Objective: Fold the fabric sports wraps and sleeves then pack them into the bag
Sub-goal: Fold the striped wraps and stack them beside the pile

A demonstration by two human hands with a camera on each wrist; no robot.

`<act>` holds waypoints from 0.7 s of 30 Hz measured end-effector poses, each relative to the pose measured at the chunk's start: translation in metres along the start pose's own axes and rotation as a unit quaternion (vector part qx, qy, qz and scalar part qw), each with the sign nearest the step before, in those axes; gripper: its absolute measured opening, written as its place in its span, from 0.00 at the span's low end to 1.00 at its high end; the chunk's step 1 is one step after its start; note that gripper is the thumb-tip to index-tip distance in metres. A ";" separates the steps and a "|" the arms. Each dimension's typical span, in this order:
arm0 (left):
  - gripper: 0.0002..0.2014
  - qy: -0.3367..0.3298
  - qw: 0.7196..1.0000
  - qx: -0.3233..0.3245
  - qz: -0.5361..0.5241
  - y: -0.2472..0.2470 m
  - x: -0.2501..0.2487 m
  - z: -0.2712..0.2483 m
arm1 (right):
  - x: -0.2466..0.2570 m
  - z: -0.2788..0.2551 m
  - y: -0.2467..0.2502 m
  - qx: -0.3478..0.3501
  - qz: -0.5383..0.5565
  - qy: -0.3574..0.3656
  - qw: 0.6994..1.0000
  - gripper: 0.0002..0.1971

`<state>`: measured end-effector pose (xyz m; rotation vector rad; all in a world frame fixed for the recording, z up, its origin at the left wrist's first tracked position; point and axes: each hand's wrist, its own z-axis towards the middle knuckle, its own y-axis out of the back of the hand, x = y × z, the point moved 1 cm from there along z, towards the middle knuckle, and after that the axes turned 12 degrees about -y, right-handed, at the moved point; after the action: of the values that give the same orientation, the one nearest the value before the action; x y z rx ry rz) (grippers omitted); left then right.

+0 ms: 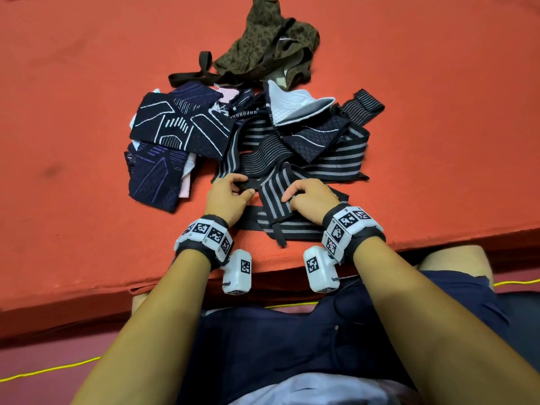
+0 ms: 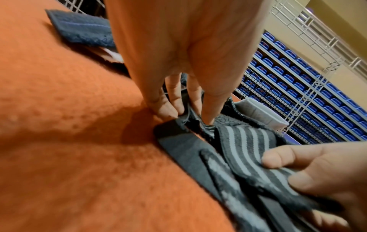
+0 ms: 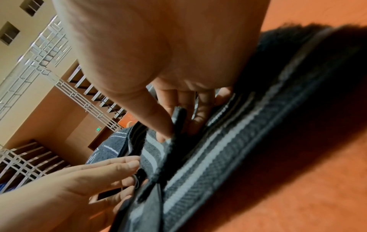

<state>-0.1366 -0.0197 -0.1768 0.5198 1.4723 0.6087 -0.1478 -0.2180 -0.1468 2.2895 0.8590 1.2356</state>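
A black wrap with grey stripes [image 1: 276, 197] lies near the front edge of the orange table [image 1: 73, 127]. My left hand [image 1: 230, 194] pinches its dark left edge, thumb and fingers curled on the fabric [image 2: 188, 113]. At the wrap's right side my right hand [image 1: 306, 194] grips the striped cloth [image 3: 178, 124] between thumb and fingers. Behind lies a heap of more striped wraps [image 1: 327, 159], dark patterned sleeves [image 1: 178, 127] and a white-lined piece [image 1: 295, 106]. The brown leopard-print bag [image 1: 268, 45] sits crumpled at the back.
The table's front edge [image 1: 263, 276] runs just under my wrists. My lap in dark shorts [image 1: 292, 331] is below it. A yellow cable [image 1: 43, 371] crosses the floor. Shelves with blue items [image 2: 298, 87] stand beyond the table.
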 end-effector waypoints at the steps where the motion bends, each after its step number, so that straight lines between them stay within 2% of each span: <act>1: 0.14 0.004 1.000 -0.005 0.004 0.001 -0.001 0.001 | -0.001 0.000 0.000 0.001 0.014 0.002 1.000 0.16; 3: 0.13 0.008 1.000 0.002 -0.006 0.001 -0.006 0.001 | 0.000 0.000 0.000 0.000 0.042 0.022 0.999 0.19; 5: 0.10 0.005 0.998 0.033 -0.044 0.000 -0.013 -0.002 | 0.001 0.000 0.000 -0.001 0.070 0.041 0.997 0.17; 7: 0.12 0.013 0.993 0.058 -0.099 -0.002 -0.015 -0.004 | 0.001 0.000 0.002 0.007 0.097 0.053 0.994 0.14; 9: 0.18 0.013 0.986 0.074 -0.149 -0.001 -0.014 -0.007 | 0.003 -0.002 0.005 0.023 0.123 0.068 0.990 0.13; 13: 0.30 -0.003 0.973 0.124 -0.195 0.003 -0.018 -0.013 | 0.010 -0.006 0.009 0.065 0.191 0.099 0.974 0.18; 16: 0.41 -0.001 0.963 0.175 -0.203 0.002 -0.017 -0.012 | 0.015 -0.002 0.004 0.081 0.232 0.093 0.965 0.28; 18: 0.50 -0.021 0.968 0.196 -0.154 0.000 -0.014 -0.011 | 0.016 0.002 0.000 0.100 0.236 0.096 0.962 0.36; 19: 0.50 -0.027 0.972 0.189 -0.139 -0.001 -0.013 -0.010 | 0.016 0.002 -0.001 0.102 0.218 0.098 0.966 0.39; 21: 0.39 -0.040 0.981 0.149 -0.117 -0.002 -0.014 -0.009 | 0.012 0.007 -0.004 0.081 0.161 0.099 0.979 0.42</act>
<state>-0.1458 -0.0306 -0.1678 0.5854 1.5291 0.1794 -0.1380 -0.2071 -0.1454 2.5418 0.6919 1.6070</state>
